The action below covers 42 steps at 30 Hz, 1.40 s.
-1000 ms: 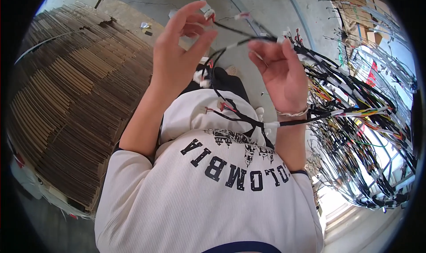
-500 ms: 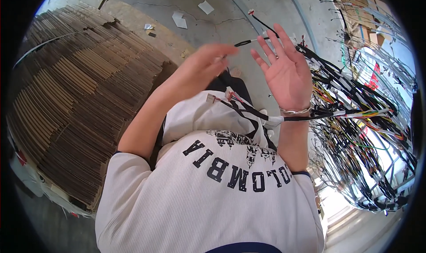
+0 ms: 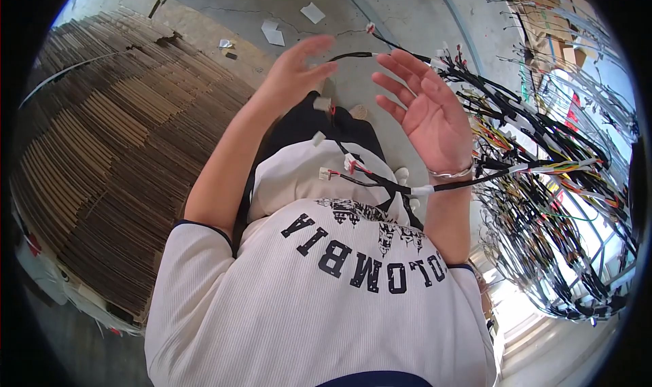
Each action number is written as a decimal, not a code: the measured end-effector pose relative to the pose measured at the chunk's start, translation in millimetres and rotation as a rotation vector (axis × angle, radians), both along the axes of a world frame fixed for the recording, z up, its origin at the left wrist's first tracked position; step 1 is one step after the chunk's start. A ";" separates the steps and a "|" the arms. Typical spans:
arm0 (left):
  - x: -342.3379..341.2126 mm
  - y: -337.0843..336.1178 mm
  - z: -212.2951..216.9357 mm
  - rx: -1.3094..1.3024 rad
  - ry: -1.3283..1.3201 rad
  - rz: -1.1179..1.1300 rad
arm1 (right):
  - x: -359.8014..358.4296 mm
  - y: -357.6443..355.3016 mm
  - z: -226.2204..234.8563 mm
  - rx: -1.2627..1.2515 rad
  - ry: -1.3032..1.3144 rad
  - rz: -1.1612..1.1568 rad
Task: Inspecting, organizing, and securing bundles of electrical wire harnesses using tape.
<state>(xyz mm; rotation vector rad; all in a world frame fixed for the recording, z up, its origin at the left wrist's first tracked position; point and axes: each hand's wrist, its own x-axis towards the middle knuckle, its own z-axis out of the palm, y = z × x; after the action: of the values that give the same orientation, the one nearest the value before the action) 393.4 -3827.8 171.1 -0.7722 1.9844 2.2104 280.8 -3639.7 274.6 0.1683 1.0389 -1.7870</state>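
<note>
My left hand (image 3: pixel 297 71) is raised with thumb and fingers apart, slightly blurred. A thin black cable (image 3: pixel 354 55) reaches toward the gap between its thumb and fingers; I cannot tell whether it touches. To the right, my right hand (image 3: pixel 435 118) is held palm up, fingers spread and loosely curled. Across its wrist, near a bracelet (image 3: pixel 451 174), runs a black wire harness branch (image 3: pixel 468 183) with a white wrap. Its split ends carry a white connector (image 3: pixel 326 174) and a red-and-white connector (image 3: pixel 350 163). Another pale connector (image 3: pixel 322 103) hangs just below my left hand.
A large stack of flattened brown cardboard (image 3: pixel 115 149) fills the left side. On the right hangs a dense mass of wire harnesses (image 3: pixel 543 210) in several colours. Scraps of white paper (image 3: pixel 273 32) lie on the concrete floor (image 3: pixel 238 13). Cardboard boxes (image 3: pixel 543 20) stand at far right.
My left hand has moved up and left, away from my right hand. The right hand has dropped slightly, its fingers more curled. Loose connectors now show below the left hand.
</note>
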 end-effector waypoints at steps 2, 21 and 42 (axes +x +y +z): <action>0.4 4.7 3.0 -0.377 0.182 0.098 | -4.5 2.7 -4.1 -0.009 -0.026 -0.004; 8.8 3.1 71.7 0.185 0.281 -0.441 | 13.6 43.6 -49.1 -0.088 0.085 0.203; -13.1 12.2 120.9 1.089 -0.268 -0.254 | 36.7 39.8 14.0 -0.034 0.361 0.139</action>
<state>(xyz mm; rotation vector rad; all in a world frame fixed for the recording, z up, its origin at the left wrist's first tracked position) 380.4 -3815.5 291.9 -0.5392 0.5169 2.3570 317.5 -3599.8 288.6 -0.2522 1.2390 -1.7426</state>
